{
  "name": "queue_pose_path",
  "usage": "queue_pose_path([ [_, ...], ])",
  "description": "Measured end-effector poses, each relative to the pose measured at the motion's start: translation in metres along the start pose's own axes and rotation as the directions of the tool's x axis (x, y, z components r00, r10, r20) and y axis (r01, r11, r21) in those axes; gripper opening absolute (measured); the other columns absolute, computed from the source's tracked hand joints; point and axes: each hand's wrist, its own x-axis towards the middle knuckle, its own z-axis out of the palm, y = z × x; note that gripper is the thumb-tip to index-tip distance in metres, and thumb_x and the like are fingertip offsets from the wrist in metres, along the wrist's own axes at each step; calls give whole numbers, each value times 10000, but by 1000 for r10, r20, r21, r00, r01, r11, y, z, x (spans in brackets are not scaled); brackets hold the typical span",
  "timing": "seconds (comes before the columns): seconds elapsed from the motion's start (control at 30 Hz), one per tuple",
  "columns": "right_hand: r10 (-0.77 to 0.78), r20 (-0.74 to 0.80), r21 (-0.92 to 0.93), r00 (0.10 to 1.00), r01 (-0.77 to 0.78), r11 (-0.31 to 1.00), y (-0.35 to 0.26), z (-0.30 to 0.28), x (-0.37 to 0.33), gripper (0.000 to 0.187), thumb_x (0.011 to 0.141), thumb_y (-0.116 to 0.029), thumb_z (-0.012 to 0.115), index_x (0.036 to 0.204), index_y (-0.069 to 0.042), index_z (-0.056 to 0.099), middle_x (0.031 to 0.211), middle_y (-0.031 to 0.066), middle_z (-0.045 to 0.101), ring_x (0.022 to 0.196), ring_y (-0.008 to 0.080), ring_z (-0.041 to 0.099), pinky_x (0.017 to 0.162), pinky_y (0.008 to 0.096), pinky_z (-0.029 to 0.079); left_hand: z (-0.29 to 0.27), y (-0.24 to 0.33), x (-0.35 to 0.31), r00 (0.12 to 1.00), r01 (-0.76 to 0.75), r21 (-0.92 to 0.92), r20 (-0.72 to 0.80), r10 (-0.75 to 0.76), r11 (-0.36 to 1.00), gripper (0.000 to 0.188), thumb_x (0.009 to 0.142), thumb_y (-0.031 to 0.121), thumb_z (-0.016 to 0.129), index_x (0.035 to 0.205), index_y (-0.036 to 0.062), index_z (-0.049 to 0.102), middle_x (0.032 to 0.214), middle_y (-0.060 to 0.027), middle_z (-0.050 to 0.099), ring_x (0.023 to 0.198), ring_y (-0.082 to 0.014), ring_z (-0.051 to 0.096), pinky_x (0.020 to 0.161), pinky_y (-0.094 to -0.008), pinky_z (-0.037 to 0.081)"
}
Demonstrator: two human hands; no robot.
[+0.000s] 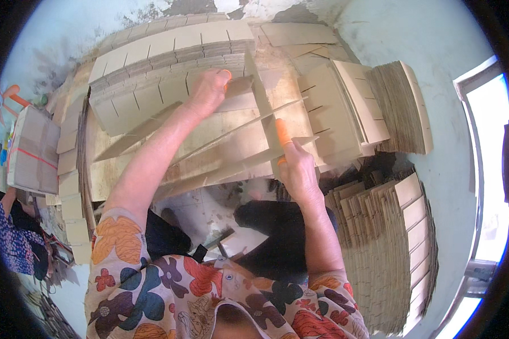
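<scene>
My left hand (206,93), an orange cover on a fingertip, is closed on a slotted cardboard strip (138,134) that runs slanting beneath my forearm. In my right hand (300,172), also with orange finger covers, a crosswise cardboard strip (259,85) is gripped near its close end. Two long cardboard strips, a middle one (226,134) and a nearer one (226,168), cross this piece and stand on edge over the wooden board (121,169). The right fingers partly hide that crossing.
Slotted cardboard stacks (172,51) line the board's far side. More sheets (333,107) lie to the right, beside an upright stack (401,107). A tall pile (373,254) stands low right. At far left are a box with a red band (34,147) and another person's patterned sleeve (14,243).
</scene>
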Motion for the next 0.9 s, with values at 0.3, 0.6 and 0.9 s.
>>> queue_pose_path([
  [0.3,38,91,-189,995,-20,982,24,7,-7,665,706,46,524,1355,-51,417,884,227,586,736,404,612,632,481,485,7,18,-11,987,43,-125,162,-22,991,132,726,36,649,839,-20,609,774,-196,614,743,-355,605,653,-416,474],
  [0.6,54,125,-299,991,-14,954,53,20,-11,664,733,16,512,1374,-130,423,852,183,611,771,369,619,671,440,489,2,15,-27,905,166,-25,402,-142,986,179,772,96,665,918,10,607,900,-204,631,863,-357,613,702,-439,480],
  [0.9,122,200,-170,972,-88,981,56,-17,-16,642,788,10,522,1384,-201,404,1022,174,626,873,384,618,777,445,499,-86,66,-91,986,55,-72,161,-43,996,420,697,100,767,1072,8,604,985,-177,635,907,-349,604,757,-408,493],
])
